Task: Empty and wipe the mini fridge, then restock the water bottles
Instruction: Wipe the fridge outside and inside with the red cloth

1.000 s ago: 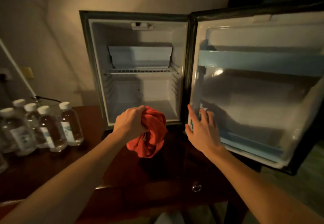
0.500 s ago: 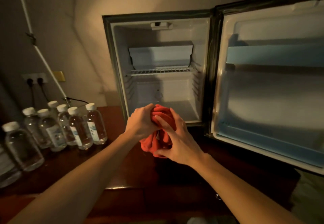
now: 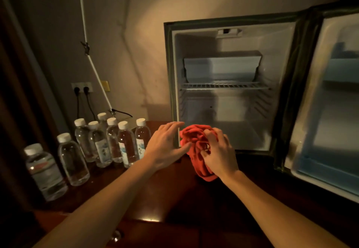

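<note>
Clear plastic water bottles [image 3: 108,143] crowd my left; left hand [image 3: 165,146] has released the crumpled red cloth [image 3: 196,141], right hand [image 3: 217,152] now grasping it.

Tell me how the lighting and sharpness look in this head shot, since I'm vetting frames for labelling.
Head view: dim, warm light on the wall above the fridge; the left corner is near black; the fridge door at the right edge is smeared and bent by the wide lens; the hands, the red cloth and the water bottles stay readable.

Wall outlet [image 3: 83,88] (2 plugs), white pole [image 3: 91,59].
</note>
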### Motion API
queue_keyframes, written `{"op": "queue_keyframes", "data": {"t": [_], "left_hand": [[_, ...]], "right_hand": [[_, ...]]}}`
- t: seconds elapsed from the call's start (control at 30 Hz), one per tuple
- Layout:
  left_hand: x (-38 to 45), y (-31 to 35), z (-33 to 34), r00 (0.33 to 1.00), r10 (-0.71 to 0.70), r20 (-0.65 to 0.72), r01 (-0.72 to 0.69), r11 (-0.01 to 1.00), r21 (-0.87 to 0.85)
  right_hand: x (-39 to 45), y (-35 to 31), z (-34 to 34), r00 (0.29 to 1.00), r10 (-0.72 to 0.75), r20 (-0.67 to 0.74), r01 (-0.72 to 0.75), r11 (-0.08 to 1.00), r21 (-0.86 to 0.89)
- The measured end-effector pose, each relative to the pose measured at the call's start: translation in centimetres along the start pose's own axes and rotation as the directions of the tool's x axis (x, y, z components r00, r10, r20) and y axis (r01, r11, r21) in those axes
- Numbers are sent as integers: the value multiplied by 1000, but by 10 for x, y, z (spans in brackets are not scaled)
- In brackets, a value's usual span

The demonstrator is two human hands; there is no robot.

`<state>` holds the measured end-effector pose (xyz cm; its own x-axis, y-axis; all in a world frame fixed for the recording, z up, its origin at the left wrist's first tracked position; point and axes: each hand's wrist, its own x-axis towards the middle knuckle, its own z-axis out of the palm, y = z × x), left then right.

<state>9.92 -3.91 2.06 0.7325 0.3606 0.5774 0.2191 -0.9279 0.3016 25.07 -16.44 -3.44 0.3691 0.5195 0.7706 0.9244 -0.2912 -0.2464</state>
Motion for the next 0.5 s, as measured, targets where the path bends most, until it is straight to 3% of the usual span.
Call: {"op": "queue_keyframes", "data": {"t": [0.1, 0.3, 0.5], "left_hand": [[-2, -18, 3, 995, -87, -46, 86, 996, -8], [14, -40, 10, 987, -114, -113, 124, 989, 83], [42, -68, 16, 997, -76, -10, 77, 987, 140]], "right_hand": [[1, -5, 15, 998, -38, 56, 40, 999, -23], [20, -19, 57, 943, -282, 179, 304, 947, -107], [50, -11, 115, 857, -403, 321, 503, 789, -352]]}}
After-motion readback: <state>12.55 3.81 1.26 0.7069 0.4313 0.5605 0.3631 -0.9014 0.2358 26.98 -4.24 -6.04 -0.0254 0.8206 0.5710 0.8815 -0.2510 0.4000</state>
